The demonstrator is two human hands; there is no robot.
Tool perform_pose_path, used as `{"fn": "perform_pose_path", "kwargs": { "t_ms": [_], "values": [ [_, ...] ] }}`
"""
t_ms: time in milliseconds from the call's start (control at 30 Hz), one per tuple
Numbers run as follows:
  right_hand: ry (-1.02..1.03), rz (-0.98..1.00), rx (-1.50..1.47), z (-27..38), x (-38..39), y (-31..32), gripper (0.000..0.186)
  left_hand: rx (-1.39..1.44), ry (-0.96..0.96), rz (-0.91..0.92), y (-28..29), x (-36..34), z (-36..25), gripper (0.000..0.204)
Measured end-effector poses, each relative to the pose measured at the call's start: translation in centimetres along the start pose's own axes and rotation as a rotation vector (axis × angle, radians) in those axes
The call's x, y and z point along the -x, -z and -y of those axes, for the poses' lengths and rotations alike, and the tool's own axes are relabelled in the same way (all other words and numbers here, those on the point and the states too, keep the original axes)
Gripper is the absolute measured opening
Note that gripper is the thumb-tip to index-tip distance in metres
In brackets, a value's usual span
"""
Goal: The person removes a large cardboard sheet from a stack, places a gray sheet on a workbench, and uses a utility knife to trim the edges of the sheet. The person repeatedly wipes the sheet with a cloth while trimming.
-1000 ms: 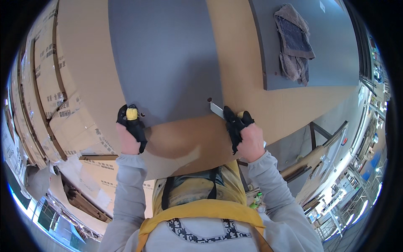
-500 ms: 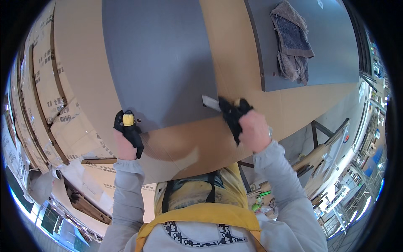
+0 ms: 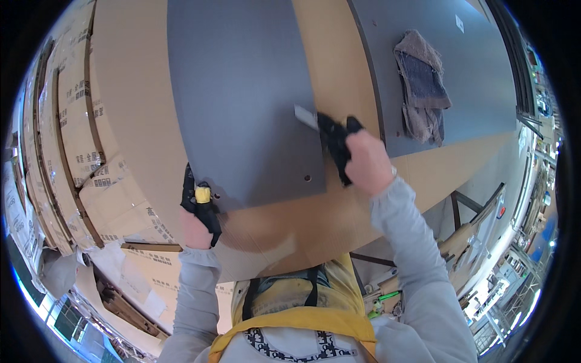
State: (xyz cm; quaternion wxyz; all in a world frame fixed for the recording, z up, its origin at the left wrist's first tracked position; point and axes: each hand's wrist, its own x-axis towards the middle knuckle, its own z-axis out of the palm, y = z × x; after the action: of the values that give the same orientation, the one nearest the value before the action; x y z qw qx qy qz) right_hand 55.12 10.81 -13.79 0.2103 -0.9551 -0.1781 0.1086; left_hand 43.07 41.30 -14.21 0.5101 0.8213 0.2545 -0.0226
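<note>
Shifted since the earlier frame: right hand (image 3: 352,154), black-gloved at the fingers, with its flat, pale grey, metal-looking blade (image 3: 306,117), now farther up the panel, beyond the small round hole (image 3: 308,178).

Nearest: yellow cloth apron (image 3: 302,323) at the body. Next, brown cardboard sheet (image 3: 284,233), spread under the work. Left hand (image 3: 201,215), black-gloved, yellow patch on one digit, fingers bent at the near left corner of the long, dark grey, flat panel (image 3: 242,109); whether it gripped the edge could not be told.

Panel: long axis running away from the body. Right hand: closed on the blade, beside the panel's right edge and much nearer the blade than the left; blade pointing up-left, over the panel, contact unclear.

Farther right: second dark grey panel (image 3: 484,103), bearing a rumpled grey-brown cloth (image 3: 422,88).
</note>
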Motion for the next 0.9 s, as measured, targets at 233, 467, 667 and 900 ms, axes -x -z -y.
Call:
{"fn": "perform_pose_path", "kwargs": {
  "t_ms": [233,467,667,900],
  "values": [
    [-0.039,0.138,0.050,0.9,0.0,0.6,0.007,0.064,0.030,-0.006,0.1,0.1,0.9,0.045],
    [-0.018,-0.031,0.042,-0.4,-8.7,1.1,0.008,0.225,0.128,0.030,-0.1,0.2,0.2,0.045],
    [-0.045,-0.009,0.056,0.2,-10.6,1.7,0.009,0.253,0.127,0.063,0.4,0.1,1.3,0.049],
    [-0.063,0.019,0.062,0.4,-9.7,2.1,0.010,0.302,0.146,0.069,0.0,0.1,1.1,0.047]
  ]
}}
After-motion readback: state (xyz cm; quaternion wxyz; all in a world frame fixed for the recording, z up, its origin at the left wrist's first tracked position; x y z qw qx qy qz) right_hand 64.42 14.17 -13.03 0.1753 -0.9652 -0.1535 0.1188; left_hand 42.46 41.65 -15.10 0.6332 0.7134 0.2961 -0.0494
